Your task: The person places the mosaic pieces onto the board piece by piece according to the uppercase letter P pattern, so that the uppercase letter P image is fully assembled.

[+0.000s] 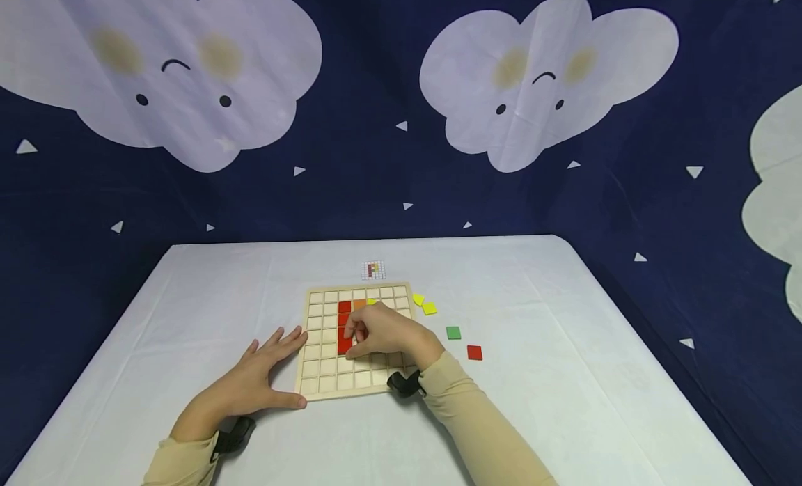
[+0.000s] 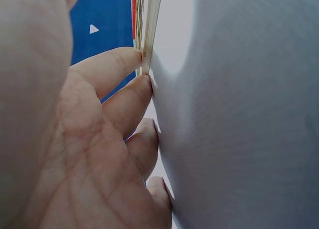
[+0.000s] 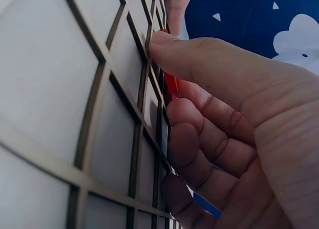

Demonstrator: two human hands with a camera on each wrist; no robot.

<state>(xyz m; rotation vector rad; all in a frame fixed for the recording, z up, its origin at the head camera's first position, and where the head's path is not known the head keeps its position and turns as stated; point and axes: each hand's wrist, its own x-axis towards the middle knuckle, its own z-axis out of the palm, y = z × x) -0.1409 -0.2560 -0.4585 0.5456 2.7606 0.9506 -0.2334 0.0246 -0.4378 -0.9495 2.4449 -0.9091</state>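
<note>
- Fingers of the left hand (image 1: 246, 385), lower left, spread apart, touching the stiff-looking wooden board (image 1: 328, 383).
- Red tile (image 3: 171, 83), mid-frame at the board, seems pinched by the right hand (image 1: 388, 333); likely light and rigid, best held by opposite edges.
- Right-hand fingers hide most of that tile and part of the board.

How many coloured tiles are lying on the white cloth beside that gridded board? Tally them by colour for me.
Yellow tiles: 2
Green tile: 1
Red tile: 1
Total: 4
</note>
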